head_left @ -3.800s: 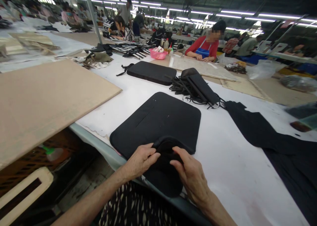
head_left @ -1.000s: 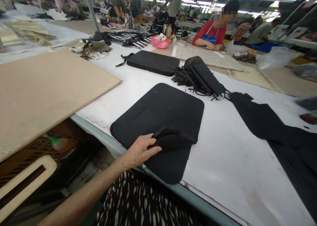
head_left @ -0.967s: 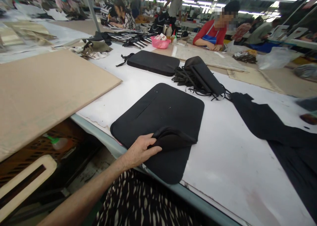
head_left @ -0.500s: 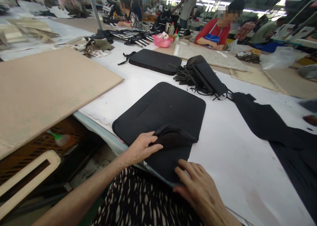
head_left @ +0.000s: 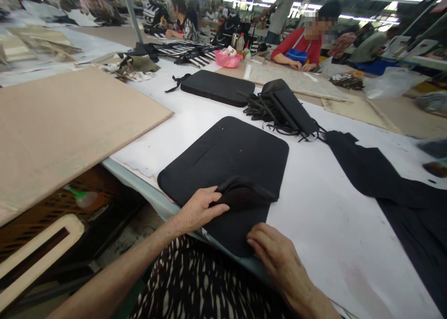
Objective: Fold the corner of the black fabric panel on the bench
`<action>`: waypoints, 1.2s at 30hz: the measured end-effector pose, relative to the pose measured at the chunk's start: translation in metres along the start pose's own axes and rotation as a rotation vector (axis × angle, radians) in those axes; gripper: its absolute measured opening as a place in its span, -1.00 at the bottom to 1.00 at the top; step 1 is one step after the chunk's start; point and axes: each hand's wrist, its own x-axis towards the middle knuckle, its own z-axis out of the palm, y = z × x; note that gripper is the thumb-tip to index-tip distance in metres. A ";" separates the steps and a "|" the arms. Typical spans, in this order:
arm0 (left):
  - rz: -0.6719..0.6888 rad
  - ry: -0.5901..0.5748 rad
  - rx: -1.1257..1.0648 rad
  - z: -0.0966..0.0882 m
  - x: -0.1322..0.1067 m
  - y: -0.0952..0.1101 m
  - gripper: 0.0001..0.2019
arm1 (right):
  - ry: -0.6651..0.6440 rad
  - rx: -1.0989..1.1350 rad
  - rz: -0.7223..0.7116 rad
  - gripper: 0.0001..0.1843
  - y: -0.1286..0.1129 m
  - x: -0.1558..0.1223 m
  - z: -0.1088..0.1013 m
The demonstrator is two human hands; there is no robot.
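Note:
A black fabric panel [head_left: 240, 146] with rounded corners and a short slit lies on the white-covered table in front of me. Its near edge is curled back, showing a dark underside and a lower black layer [head_left: 228, 230] that reaches the table's edge. My left hand [head_left: 200, 208] grips the curled edge, thumb below and fingers partly hidden behind the fold. At the lower layer's near right corner, my right hand [head_left: 274, 247] has its fingers and thumb drawn together on the fabric edge.
Beyond the panel lie a flat black padded piece [head_left: 218, 86] and a bundle of black straps [head_left: 268, 107]. Black cloth [head_left: 377, 170] spreads along the right. A tan board [head_left: 77, 123] covers the left. A co-worker in red [head_left: 296, 53] sits across the table, near a pink basket [head_left: 227, 59].
My right hand's spread fingers have come together, and its thumb has moved up to the fabric corner. The left hand and the fold stay almost the same.

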 end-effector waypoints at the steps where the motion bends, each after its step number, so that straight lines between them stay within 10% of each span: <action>1: -0.001 0.002 -0.002 0.000 0.000 0.000 -0.72 | -0.010 -0.041 -0.029 -0.83 -0.001 0.001 -0.001; 4: -0.010 0.013 -0.016 0.000 0.000 0.001 -0.72 | -0.030 -0.194 -0.119 -0.53 -0.003 0.001 -0.001; 9: -0.031 0.013 -0.045 -0.002 0.001 0.002 -0.73 | 0.055 -0.221 -0.099 -0.78 -0.005 -0.003 0.009; 20: -0.002 0.026 -0.051 -0.002 0.001 0.004 -0.71 | 0.035 -0.046 -0.027 -0.82 -0.003 0.006 0.002; 23: -0.006 0.012 -0.058 -0.003 0.001 0.003 -0.73 | -0.032 -0.147 -0.106 -0.53 -0.005 0.006 0.000; 36: 0.013 0.032 -0.030 -0.001 0.000 0.000 -0.70 | 0.156 -0.056 -0.023 -0.72 -0.005 0.004 0.016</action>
